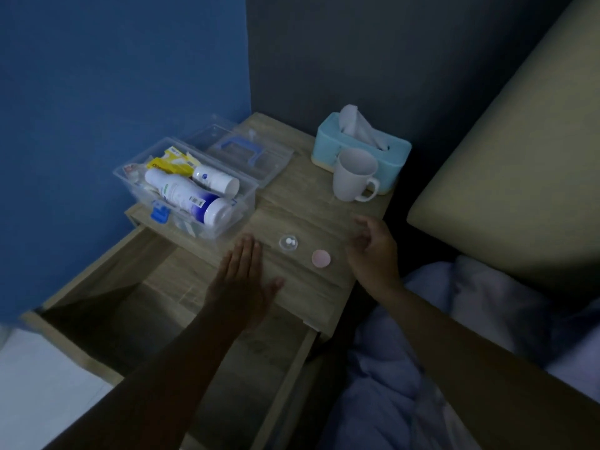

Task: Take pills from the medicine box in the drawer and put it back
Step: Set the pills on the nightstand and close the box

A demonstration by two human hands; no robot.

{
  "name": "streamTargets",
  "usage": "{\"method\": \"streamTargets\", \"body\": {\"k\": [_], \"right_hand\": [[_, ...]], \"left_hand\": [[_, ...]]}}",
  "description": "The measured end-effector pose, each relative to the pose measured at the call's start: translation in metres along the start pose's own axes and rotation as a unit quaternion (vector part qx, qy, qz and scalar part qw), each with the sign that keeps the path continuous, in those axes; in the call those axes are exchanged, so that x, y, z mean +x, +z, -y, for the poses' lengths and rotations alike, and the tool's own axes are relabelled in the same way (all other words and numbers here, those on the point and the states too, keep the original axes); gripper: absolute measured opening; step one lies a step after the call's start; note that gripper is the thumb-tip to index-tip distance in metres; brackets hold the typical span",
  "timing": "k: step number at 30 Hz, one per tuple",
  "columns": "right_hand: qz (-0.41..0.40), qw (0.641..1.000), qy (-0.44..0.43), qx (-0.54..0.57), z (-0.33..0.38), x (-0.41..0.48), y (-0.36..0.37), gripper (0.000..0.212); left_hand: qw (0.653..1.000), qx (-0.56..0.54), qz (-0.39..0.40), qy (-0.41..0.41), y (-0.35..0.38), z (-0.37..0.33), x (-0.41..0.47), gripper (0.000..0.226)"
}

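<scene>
A clear plastic medicine box (247,203) stands open on the left of the wooden nightstand (305,222), holding white bottles and a yellow packet. Its clear lid with a blue handle (242,150) lies behind it. A small clear cap with two white pills (288,243) and a pink round lid (321,258) rest near the nightstand's front. My left hand (242,280) hovers flat with fingers spread, just left of the pills. My right hand (373,251) is held loosely open at the nightstand's right edge, holding nothing. The drawer (97,271) below is pulled out.
A white mug (352,175) stands in front of a light blue tissue box (360,144) at the back right. A blue wall is on the left, a grey wall behind. A beige headboard cushion (506,173) and pale bedding (454,319) lie to the right.
</scene>
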State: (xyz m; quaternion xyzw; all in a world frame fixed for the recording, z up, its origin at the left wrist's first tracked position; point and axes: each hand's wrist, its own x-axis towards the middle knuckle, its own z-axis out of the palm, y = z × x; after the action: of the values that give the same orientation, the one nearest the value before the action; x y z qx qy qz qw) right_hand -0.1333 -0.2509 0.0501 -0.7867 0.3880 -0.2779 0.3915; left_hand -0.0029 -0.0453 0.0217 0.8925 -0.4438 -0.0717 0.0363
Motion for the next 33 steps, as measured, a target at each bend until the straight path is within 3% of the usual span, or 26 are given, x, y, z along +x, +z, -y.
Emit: {"method": "streamTargets", "body": {"k": [6, 12, 16, 24, 29, 33], "right_hand": [[-0.026, 0.989, -0.122, -0.074, 0.025, 0.055, -0.010, 0.048], [0.002, 0.975, -0.068, -0.212, 0.045, 0.104, -0.007, 0.090], [0.002, 0.959, 0.010, -0.282, 0.053, 0.126, -0.002, 0.099], [0.023, 0.975, 0.048, -0.217, 0.047, 0.137, 0.000, 0.103], [0.020, 0.981, -0.014, -0.194, 0.054, 0.126, -0.005, 0.096], [0.075, 0.981, -0.029, -0.175, 0.065, 0.114, -0.006, 0.098]], "left_hand": [[1.000, 0.006, 0.012, -0.009, -0.001, -0.003, 0.001, 0.106], [1.000, 0.015, 0.011, -0.020, 0.006, -0.004, 0.003, 0.100], [0.999, 0.021, 0.004, -0.027, 0.009, -0.004, 0.004, 0.096], [1.000, -0.003, -0.004, -0.022, 0.014, -0.002, 0.005, 0.093], [1.000, -0.004, -0.002, -0.021, 0.010, -0.003, 0.004, 0.097], [1.000, -0.005, 0.000, -0.024, 0.007, -0.005, 0.002, 0.092]]}}
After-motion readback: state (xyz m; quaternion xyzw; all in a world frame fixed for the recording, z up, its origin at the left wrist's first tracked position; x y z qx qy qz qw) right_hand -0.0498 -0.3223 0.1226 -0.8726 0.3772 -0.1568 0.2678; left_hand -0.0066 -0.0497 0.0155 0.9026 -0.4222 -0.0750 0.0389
